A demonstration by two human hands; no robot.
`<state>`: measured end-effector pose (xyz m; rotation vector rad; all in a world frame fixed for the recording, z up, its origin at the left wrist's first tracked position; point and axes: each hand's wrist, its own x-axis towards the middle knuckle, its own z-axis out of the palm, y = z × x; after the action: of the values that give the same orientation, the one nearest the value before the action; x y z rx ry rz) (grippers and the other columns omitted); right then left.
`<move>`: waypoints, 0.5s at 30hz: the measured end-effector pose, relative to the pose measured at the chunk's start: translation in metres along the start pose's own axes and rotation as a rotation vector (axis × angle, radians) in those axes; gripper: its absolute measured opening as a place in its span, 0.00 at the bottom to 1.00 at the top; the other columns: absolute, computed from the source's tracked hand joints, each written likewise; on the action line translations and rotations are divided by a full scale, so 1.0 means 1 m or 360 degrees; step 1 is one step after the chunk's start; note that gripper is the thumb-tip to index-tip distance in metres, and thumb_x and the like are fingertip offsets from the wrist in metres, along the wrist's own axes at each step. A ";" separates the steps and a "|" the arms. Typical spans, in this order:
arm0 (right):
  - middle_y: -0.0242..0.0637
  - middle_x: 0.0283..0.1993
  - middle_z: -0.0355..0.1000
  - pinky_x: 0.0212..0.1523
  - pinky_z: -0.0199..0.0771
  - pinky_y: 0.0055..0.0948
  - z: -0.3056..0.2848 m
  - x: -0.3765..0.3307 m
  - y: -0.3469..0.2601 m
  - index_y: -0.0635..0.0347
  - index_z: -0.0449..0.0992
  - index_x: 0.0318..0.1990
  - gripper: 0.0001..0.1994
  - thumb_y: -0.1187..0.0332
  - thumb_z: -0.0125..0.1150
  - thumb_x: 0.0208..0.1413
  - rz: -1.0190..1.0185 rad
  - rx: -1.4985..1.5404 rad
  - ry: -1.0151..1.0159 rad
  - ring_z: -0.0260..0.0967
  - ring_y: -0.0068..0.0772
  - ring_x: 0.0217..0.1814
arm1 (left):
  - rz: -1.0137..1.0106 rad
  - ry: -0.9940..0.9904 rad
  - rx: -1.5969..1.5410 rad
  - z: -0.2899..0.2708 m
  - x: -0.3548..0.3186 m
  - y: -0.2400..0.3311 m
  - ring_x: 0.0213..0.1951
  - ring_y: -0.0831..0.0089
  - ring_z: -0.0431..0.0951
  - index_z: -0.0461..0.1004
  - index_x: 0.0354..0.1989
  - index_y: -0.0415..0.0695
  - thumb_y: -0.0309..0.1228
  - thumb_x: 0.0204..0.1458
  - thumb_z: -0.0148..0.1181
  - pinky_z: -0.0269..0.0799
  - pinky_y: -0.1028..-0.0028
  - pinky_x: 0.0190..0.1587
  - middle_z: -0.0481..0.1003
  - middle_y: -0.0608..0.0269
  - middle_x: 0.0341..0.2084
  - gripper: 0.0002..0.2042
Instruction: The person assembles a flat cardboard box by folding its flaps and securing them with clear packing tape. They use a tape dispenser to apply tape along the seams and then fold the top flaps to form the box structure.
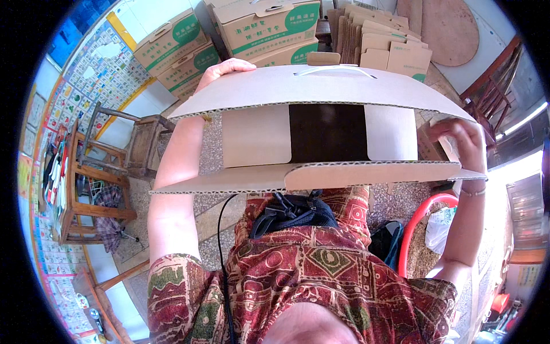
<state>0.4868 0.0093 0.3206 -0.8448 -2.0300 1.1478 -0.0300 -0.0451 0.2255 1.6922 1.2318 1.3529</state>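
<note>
I hold a brown cardboard box open in front of my chest, looking into it past two inner flaps and a dark gap in the middle. A white strap handle sits on its far panel. My left hand grips the far left corner of the box, fingers over the top edge. My right hand grips the right end, fingers curled around the near-right corner. The near panel rests close to my body.
Assembled cartons with green labels are stacked at the back. A pile of flat folded cartons lies at the back right. A small wooden stool and wooden racks stand to the left. A red-rimmed basket sits at my right.
</note>
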 end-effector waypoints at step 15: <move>0.49 0.52 0.71 0.63 0.56 0.41 0.025 0.003 0.017 0.68 0.75 0.45 0.21 0.55 0.54 0.59 -0.0728 -0.0058 0.0178 0.63 0.45 0.60 | 0.0435 -0.0226 0.0680 -0.006 -0.004 0.017 0.52 0.68 0.71 0.75 0.48 0.43 0.26 0.50 0.58 0.65 0.71 0.57 0.72 0.58 0.50 0.15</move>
<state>0.4696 0.0068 0.2957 -0.4150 -2.0146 0.7906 -0.0309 -0.0559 0.2408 2.2827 1.3079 1.1468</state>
